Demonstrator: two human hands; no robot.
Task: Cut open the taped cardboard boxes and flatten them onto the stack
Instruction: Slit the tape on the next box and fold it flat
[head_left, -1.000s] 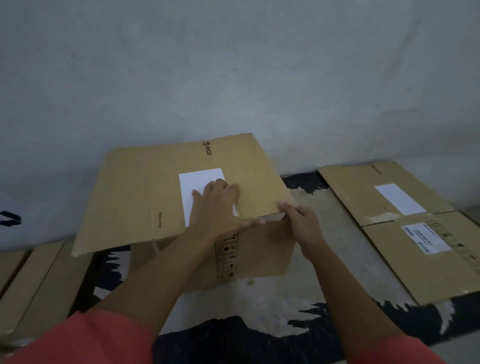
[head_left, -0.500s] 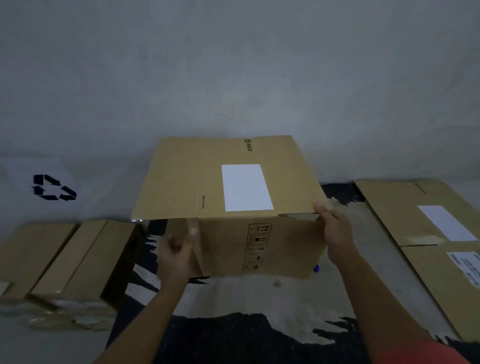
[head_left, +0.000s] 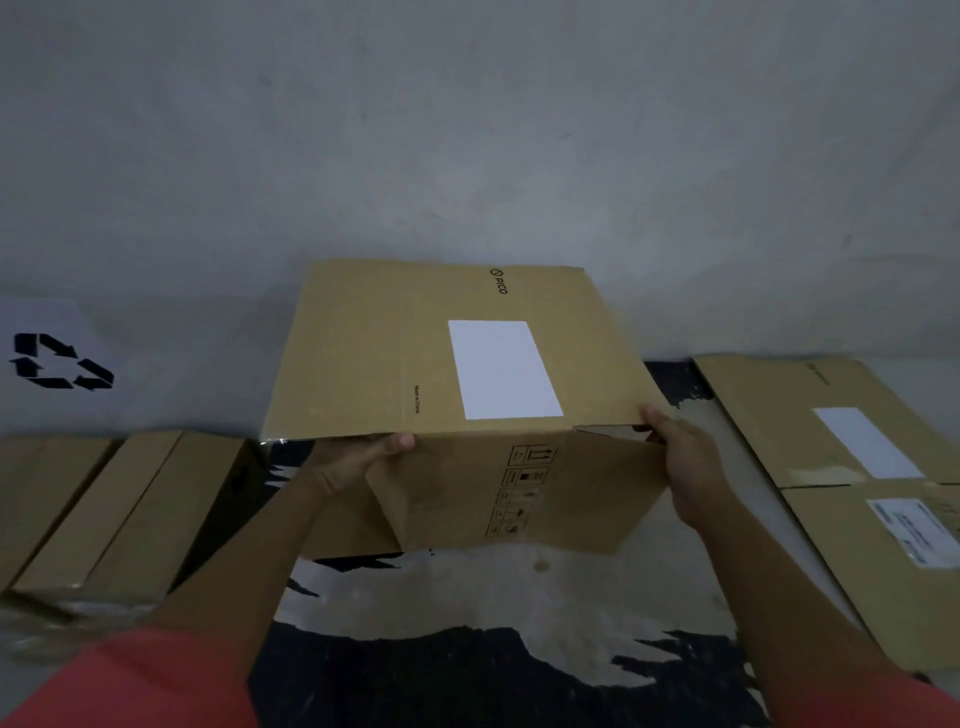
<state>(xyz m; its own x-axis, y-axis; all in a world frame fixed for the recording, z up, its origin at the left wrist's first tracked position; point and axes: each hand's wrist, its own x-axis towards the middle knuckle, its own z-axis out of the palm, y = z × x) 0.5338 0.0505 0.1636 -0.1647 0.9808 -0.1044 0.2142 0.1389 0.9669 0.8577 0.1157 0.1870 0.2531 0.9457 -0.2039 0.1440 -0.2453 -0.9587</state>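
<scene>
A brown cardboard box (head_left: 363, 358) with a white label and "PICO" print stands in the middle of the floor against the wall. Its top panel is loose and overhangs to the left. My left hand (head_left: 358, 462) is under that overhang at the box's near left corner, thumb on the front edge, gripping the box. My right hand (head_left: 685, 467) holds the near right corner, fingers curled over the top edge. Flattened boxes (head_left: 810, 415) with white labels lie stacked on the floor at the right.
Taped, closed boxes (head_left: 130, 509) sit side by side on the floor at the left. A white sheet with a black recycling symbol (head_left: 57, 361) lies behind them. The grey wall (head_left: 467, 130) rises just behind the box. The floor in front is patchy black and pale.
My left hand left the top panel and went under its left overhang to the box's corner. My right hand stayed at the right corner. The view swung left, revealing the closed boxes.
</scene>
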